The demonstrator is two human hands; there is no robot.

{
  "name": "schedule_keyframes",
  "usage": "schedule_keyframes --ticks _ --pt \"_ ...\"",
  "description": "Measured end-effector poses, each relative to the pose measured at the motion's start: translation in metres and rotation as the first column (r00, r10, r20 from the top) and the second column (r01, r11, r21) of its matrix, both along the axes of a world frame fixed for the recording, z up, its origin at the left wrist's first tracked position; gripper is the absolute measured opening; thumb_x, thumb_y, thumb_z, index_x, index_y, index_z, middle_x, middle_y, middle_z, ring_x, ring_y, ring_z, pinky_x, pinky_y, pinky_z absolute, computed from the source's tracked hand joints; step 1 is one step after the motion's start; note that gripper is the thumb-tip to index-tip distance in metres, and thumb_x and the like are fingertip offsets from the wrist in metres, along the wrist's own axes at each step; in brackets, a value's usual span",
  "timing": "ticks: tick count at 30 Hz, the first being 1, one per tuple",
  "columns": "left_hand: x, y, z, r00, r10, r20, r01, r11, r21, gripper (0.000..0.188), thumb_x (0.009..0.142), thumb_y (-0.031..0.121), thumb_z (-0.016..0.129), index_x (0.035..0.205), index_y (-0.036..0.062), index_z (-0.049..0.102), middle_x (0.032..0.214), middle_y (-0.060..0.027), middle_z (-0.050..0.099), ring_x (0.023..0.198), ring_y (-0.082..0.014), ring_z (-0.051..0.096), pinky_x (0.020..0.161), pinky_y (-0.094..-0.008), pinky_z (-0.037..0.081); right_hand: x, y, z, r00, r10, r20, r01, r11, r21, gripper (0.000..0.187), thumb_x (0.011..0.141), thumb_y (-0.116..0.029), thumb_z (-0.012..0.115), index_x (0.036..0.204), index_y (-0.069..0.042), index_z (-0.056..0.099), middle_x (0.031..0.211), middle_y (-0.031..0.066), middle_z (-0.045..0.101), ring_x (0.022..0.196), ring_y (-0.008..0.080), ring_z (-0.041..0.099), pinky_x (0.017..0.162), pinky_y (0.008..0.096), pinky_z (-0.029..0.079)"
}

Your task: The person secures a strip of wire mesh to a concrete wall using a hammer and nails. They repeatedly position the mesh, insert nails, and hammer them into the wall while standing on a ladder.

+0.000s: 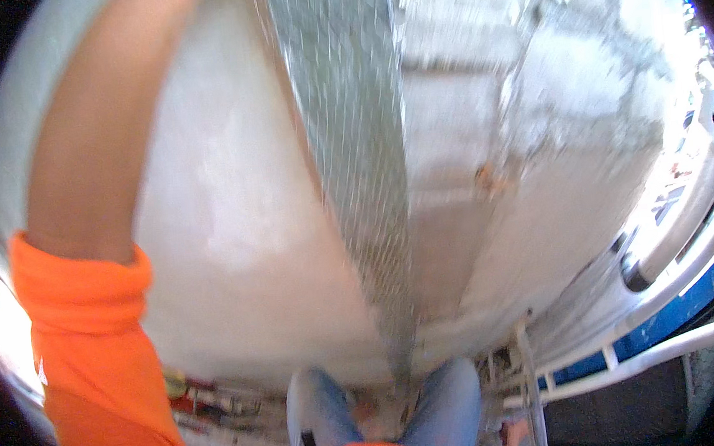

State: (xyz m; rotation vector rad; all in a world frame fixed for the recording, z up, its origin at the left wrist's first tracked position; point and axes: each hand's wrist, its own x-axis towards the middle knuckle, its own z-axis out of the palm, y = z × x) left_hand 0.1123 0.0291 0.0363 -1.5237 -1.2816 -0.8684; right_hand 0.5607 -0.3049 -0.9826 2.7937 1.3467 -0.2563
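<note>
My left arm, in a rolled orange sleeve [88, 328], reaches up along a pale smooth wall [229, 199]; its hand is beyond the top edge. A long grey strip with a netlike, streaked surface [357, 122] runs down the wall, between the smooth part and rough blockwork [532, 100]. Low at the right, my right hand [515, 437] shows small and blurred beside an upright metal pole [534, 393]. Its fingers are too smeared to read, and whether it touches the pole or holds anything is unclear.
Below me, my jeans-clad legs [326, 410] stand close to the wall above a slatted floor [240, 442]. Red and dark items [203, 399] lie at the wall's foot on the left. White railings [637, 369] and a blue panel [586, 364] are on the right.
</note>
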Motion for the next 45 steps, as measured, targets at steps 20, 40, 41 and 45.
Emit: schedule_keyframes --ticks 20,40,41,45 --pt "-0.022 0.035 0.008 0.995 -0.036 -0.096 0.057 0.972 0.228 0.076 0.105 0.066 0.033 0.167 0.0232 0.020 0.176 -0.0043 0.009 0.162 -0.0239 0.005 0.128 -0.0635 -0.001 -0.112 0.173 0.354 0.372 0.521 -0.768 0.442 0.629 0.640 0.033 0.093 -0.022 0.073 0.114 0.003 0.068 0.105 0.0188 0.069 0.088 0.0284 0.068 0.080 0.0405 0.054" --pt "-0.013 0.047 0.096 0.999 0.041 -0.033 -0.031 0.964 0.263 0.079 0.106 0.067 0.025 0.168 0.0190 0.014 0.176 -0.0059 0.007 0.162 -0.0247 0.002 0.131 -0.0523 0.001 -0.109 0.056 0.326 0.643 0.212 -0.736 0.358 0.766 0.534 0.029 0.091 -0.027 0.072 0.109 -0.005 0.077 0.099 0.0177 0.075 0.095 0.0331 0.070 0.087 0.0450 0.054" --pt "-0.013 0.048 0.097 0.999 0.045 -0.029 -0.036 0.961 0.273 0.079 0.106 0.067 0.025 0.168 0.0194 0.014 0.176 -0.0059 0.007 0.162 -0.0251 0.002 0.131 -0.0526 0.002 -0.109 0.058 0.324 0.624 0.199 -0.756 0.372 0.775 0.511 0.030 0.091 -0.027 0.072 0.110 -0.004 0.077 0.100 0.0180 0.075 0.095 0.0330 0.070 0.087 0.0450 0.054" --pt "-0.012 0.046 0.098 1.000 0.021 -0.016 -0.016 0.971 0.238 0.079 0.105 0.068 0.024 0.168 0.0212 0.014 0.176 -0.0055 0.007 0.162 -0.0248 0.003 0.131 -0.0527 0.002 -0.112 0.062 0.325 0.590 0.217 -0.778 0.335 0.811 0.480 0.030 0.092 -0.025 0.071 0.111 -0.002 0.075 0.103 0.0193 0.075 0.096 0.0328 0.070 0.088 0.0453 0.053"
